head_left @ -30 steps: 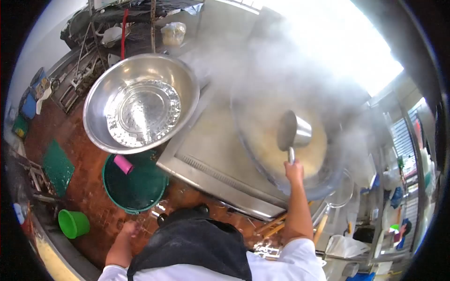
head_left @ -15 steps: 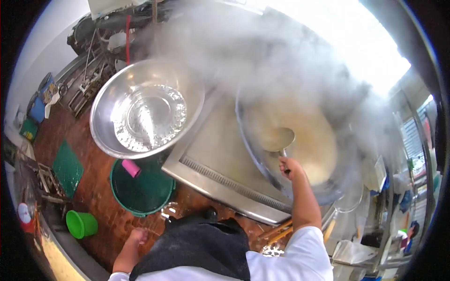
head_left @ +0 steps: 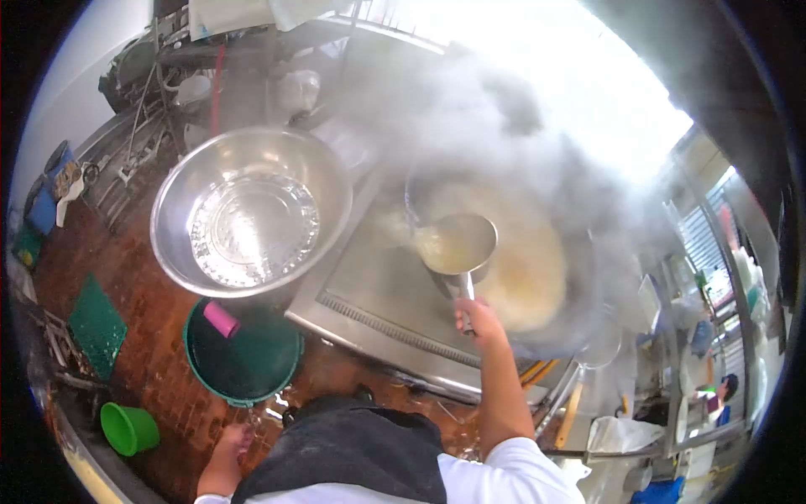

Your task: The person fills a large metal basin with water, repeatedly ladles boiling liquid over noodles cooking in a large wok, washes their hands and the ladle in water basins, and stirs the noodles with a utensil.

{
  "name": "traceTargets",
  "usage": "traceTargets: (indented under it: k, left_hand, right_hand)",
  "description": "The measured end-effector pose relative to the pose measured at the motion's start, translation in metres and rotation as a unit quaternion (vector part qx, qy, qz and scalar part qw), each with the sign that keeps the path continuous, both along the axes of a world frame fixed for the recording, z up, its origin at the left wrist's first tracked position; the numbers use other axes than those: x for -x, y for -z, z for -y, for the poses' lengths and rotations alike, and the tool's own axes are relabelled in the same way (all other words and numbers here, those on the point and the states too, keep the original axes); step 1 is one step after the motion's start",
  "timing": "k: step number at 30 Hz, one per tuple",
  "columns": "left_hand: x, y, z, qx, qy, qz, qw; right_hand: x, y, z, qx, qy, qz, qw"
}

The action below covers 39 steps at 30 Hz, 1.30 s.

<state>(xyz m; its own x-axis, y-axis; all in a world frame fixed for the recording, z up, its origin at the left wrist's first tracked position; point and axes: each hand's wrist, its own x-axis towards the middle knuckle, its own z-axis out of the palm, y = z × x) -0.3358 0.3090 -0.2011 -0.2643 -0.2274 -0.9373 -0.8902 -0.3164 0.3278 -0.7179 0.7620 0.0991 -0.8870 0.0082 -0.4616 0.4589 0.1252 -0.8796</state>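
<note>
My right hand (head_left: pixel 477 321) is wrapped round the handle of a metal ladle (head_left: pixel 482 241). The ladle's wide bowl holds cloudy, pale yellowish liquid and hangs above the left rim of a large wok (head_left: pixel 410 197). Light streaks at the bowl's left lip look like liquid spilling out, though steam blurs them. Inside the wok is steaming, pale brown broth (head_left: pixel 529 273), its far side hidden by steam. My left hand (head_left: pixel 235 438) hangs low at my side, fingers curled, with nothing visible in it. A large steel basin (head_left: pixel 172 244) with a wet, shiny bottom stands left of the wok.
Below the basin stands a dark green tub (head_left: pixel 252 396) with a pink cup (head_left: pixel 221 320) at its edge. A metal counter (head_left: pixel 369 294) surrounds the wok. On the wet brick floor are a green bucket (head_left: pixel 129 428) and a green mat (head_left: pixel 96 326). Wooden-handled tools (head_left: pixel 571 412) lie at right.
My right hand has lifted the ladle out of the broth and carried it left to the wok's rim, liquid inside. My left hand still hangs low. The view has shifted slightly.
</note>
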Motion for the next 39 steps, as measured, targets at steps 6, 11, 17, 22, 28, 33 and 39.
traceTargets:
  k: [6, 11, 17, 22, 28, 33, 39]
  left_hand:
    - [0.002, 0.008, -0.001, 0.030, 0.002, 0.011, 0.999]
    - [-0.015, 0.024, 0.010, 0.015, 0.039, -0.007, 0.999]
    - [-0.018, 0.023, 0.010, 0.048, 0.057, 0.038, 0.997]
    - [-0.017, 0.029, 0.011, 0.064, 0.072, 0.051, 0.994]
    - [-0.002, 0.025, 0.008, 0.050, 0.116, 0.008, 0.992]
    - [0.012, 0.016, 0.000, -0.001, 0.046, -0.003, 0.999]
    - [0.018, 0.037, 0.008, 0.012, 0.122, -0.011, 0.992]
  right_hand:
    - [-0.018, 0.016, 0.023, -0.086, 0.006, -0.041, 0.995]
    - [-0.033, 0.014, 0.034, -0.103, 0.004, -0.066, 0.992]
    - [-0.036, 0.025, 0.038, -0.163, -0.003, -0.107, 0.981]
    - [-0.040, 0.017, 0.046, -0.249, -0.023, -0.108, 0.962]
    - [-0.034, 0.042, 0.027, -0.440, -0.057, -0.159, 0.882]
    - [-0.042, 0.020, 0.035, -0.507, -0.098, -0.192, 0.835]
    - [-0.026, -0.010, 0.036, -0.517, -0.131, -0.233, 0.814]
